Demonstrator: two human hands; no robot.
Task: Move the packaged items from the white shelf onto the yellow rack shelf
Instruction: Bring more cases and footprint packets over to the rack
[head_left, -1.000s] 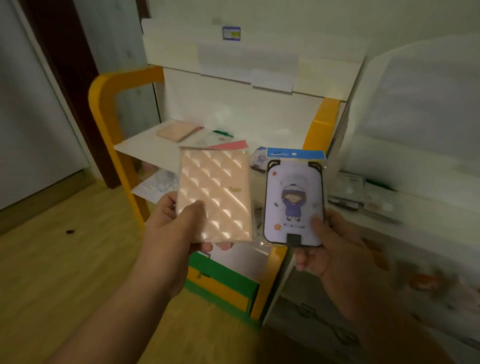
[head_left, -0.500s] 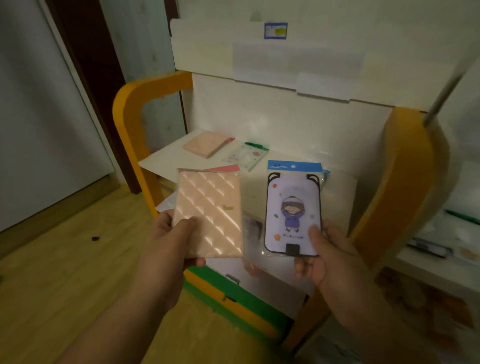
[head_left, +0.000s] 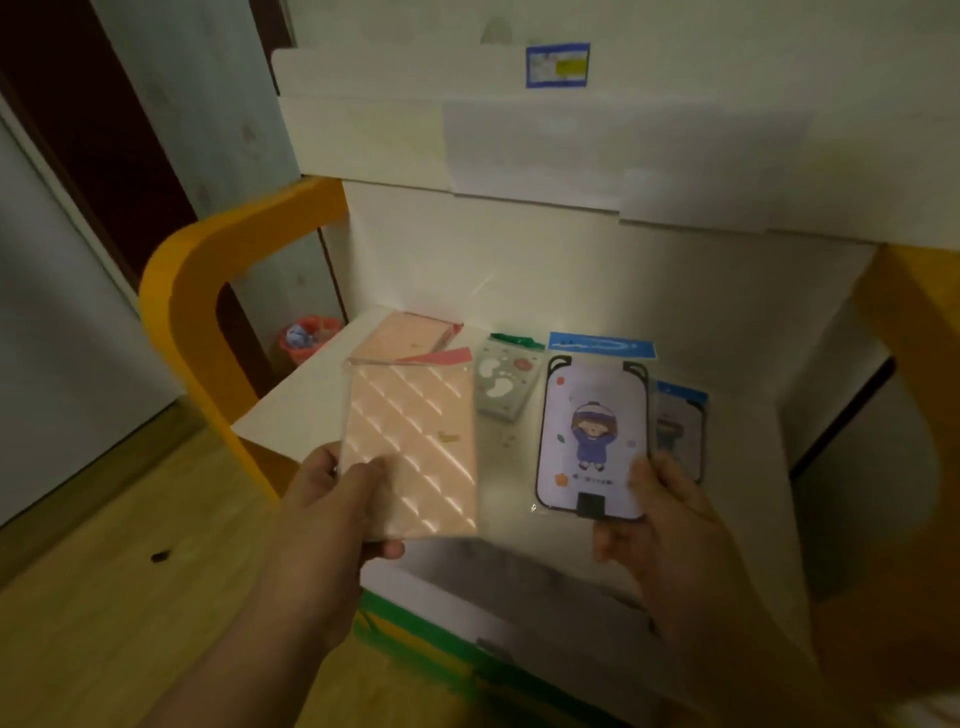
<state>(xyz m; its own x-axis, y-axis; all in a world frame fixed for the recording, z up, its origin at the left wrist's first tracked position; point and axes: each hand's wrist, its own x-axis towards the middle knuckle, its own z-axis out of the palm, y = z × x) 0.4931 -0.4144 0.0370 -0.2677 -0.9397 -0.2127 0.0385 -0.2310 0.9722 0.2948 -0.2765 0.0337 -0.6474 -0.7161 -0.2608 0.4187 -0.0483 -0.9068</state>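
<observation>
My left hand (head_left: 332, 512) grips a pink quilted packaged case (head_left: 413, 447) by its lower edge. My right hand (head_left: 660, 525) holds a packaged case with a cartoon girl and a blue header (head_left: 592, 436). Both are held up over the front of the yellow rack's white shelf board (head_left: 291, 410). On that board lie another pink packaged case (head_left: 410, 335), a grey case with a green header (head_left: 501, 384) and a blue-topped package (head_left: 680, 426) partly hidden behind the cartoon case. The white shelf is out of view.
The yellow rack's curved side frame (head_left: 192, 291) rises at left and another yellow side (head_left: 919, 332) at right. A lower shelf with green and yellow edging (head_left: 415, 639) sits below. A red bin (head_left: 306, 338) stands behind. Wooden floor (head_left: 104, 597) lies to the left.
My view has swung left and closer to the yellow rack; the white shelf at right has left the frame. Both hands still hold their packages, now over the rack's shelf board.
</observation>
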